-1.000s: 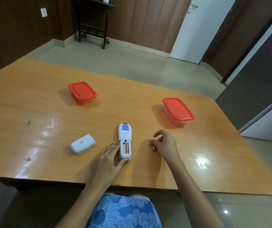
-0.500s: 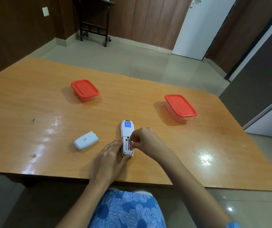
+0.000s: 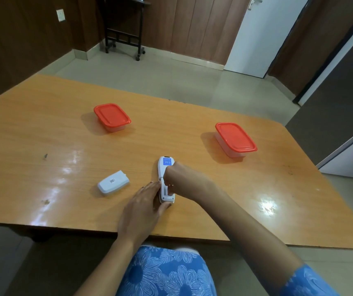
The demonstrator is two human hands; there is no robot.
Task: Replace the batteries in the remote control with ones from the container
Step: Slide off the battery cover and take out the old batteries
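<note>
The wide wooden desk (image 3: 43, 135) carries everything. On its far part stand two clear containers with red lids, one to the left (image 3: 111, 116) and one to the right (image 3: 235, 138), well apart from each other and both closed. I cannot tell which of them has the new batteries.

The remote control (image 3: 166, 164) lies face down near the front edge of the desk, between the two hands, with its back compartment open. Its white battery cover (image 3: 113, 184) lies by itself on the desk, to the left of the remote.

The left hand (image 3: 141, 212) rests flat beside the remote. Its fingers (image 3: 150, 189) are straight along the left side and the thumb touches the near end, so this hand keeps the remote in place. The right hand (image 3: 184, 180) reaches over the compartment with its fingers (image 3: 168, 177) curled down into it. They hide the inside, so I cannot tell if they already pinch a battery.

In my judgement, the step in hand is taking the old batteries out. The next move calls for lifting a battery free at its spring end while the left hand holds the remote down. After that, a container must be opened.
</note>
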